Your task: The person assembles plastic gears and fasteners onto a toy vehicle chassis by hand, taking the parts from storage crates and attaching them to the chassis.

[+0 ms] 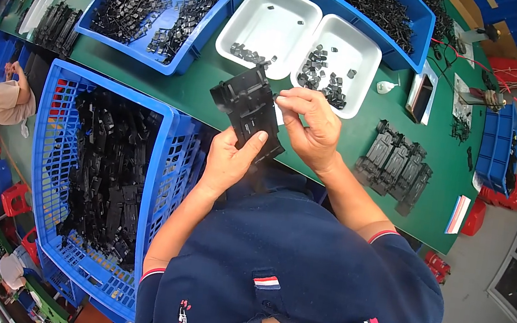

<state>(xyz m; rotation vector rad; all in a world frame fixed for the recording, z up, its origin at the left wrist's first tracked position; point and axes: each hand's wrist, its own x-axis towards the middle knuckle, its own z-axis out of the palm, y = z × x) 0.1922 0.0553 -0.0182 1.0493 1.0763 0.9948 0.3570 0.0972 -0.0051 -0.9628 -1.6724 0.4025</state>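
A black moulded plastic part (247, 99), flat with raised ribs and clips, is tilted up in front of my chest. My left hand (233, 156) grips its lower end, thumb laid across the face. At the part's right edge, the thumb and forefinger of my right hand (313, 128) are pinched together; whatever lies between them is too small to make out. Just beyond stand two white trays, the left tray (242, 20) and the right tray (367, 68), with small black pieces (315, 64) in them. Several similar black parts (394, 161) lie in a row on the green table (426, 215) to the right.
A blue plastic crate (163, 148) heaped with black parts stands at my left. Blue bins (183, 62) of small black pieces line the far side. A small white bottle (386, 87) and a dark-screened device (420, 98) sit at right. Another person (7, 93) is at far left.
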